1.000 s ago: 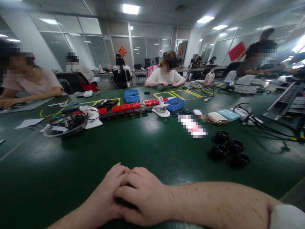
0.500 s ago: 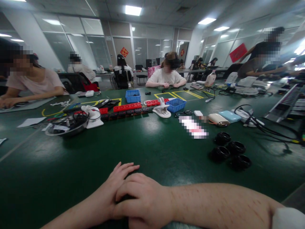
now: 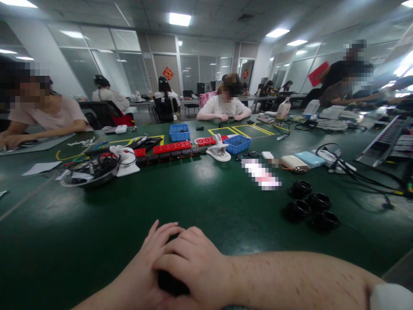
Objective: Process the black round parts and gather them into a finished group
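Both hands are together above the near edge of the green table (image 3: 135, 206), around a dark object. My right hand (image 3: 196, 267) curls its fingers over this black part (image 3: 172, 283), of which only a small dark patch shows; its kind is hidden. My left hand (image 3: 145, 262) lies against its left side, fingers bent around the far side and tips close to the right hand's knuckles. Over to the right, several black ring-shaped parts (image 3: 298, 209) with open middles stand in a cluster, apart from both hands.
A metal bowl (image 3: 88, 183) of cables and small items sits left. Beyond are a red and black power strip (image 3: 171, 148), a white clip stand (image 3: 219, 153) and blue bins (image 3: 238, 144). Power banks (image 3: 295, 163) and cables lie right. A person (image 3: 222, 105) sits opposite; others work around.
My left hand has shifted slightly and its fingers have drawn in closer around the black part. The right fingers have lifted and more of the black part shows.
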A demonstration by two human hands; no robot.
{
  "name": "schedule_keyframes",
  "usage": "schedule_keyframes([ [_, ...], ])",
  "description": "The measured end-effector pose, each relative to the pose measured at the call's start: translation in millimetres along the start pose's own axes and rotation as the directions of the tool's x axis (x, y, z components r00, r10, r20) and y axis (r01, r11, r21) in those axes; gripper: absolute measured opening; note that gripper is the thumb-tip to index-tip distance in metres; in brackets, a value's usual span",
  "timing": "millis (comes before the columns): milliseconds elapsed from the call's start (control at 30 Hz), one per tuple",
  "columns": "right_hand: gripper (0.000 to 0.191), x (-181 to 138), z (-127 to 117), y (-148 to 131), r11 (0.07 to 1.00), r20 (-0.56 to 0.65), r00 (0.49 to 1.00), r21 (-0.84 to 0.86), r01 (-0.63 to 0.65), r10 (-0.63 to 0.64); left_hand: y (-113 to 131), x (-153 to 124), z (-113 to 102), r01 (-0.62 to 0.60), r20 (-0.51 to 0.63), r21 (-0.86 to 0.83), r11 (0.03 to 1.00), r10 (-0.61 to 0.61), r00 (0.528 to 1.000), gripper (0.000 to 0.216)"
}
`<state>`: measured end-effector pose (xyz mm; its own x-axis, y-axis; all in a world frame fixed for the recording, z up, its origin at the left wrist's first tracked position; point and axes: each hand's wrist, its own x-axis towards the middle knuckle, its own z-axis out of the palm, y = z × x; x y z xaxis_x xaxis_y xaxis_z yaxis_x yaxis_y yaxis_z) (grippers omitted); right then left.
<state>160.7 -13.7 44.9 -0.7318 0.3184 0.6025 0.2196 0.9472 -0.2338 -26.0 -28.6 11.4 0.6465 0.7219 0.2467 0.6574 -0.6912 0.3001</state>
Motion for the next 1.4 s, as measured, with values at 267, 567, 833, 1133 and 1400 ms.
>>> schedule_keyframes([
  [267, 0.032, 0.5, -0.7, -2.6, 0.999, 0.088, 0.995, -0.016, -0.051, 0.052, -4.5, -2.6, 17.3, 0.029, -0.074, 0.019, 0.999, -0.027, 0.997, 0.058],
  [567, 0.021, 3.1, -1.5, 1.1, 0.983, 0.121, 0.98, 0.112, 0.147, -0.161, 2.4, 7.8, -9.5, 0.054, 0.108, -0.231, 0.971, -0.03, 0.994, 0.068],
  [833, 0.036, 3.4, -2.0, 0.0, 0.982, 0.223, 0.957, 0.057, 0.179, -0.187, -14.2, -6.3, -1.8, 0.069, 0.157, -0.22, 0.973, -0.035, 0.987, 0.087],
  [1133, 0.041, 1.1, -1.9, -1.9, 1.0, 0.012, 1.0, 0.003, 0.002, -0.003, 0.4, 3.0, 4.3, 0.001, 0.024, -0.007, 1.0, -0.001, 1.0, 0.061],
  [1400, 0.037, -0.4, 3.2, 0.0, 0.997, 0.091, 0.993, -0.025, -0.078, 0.08, 13.3, 4.4, -7.1, 0.053, -0.006, 0.012, 0.999, -0.053, 0.999, 0.051],
])
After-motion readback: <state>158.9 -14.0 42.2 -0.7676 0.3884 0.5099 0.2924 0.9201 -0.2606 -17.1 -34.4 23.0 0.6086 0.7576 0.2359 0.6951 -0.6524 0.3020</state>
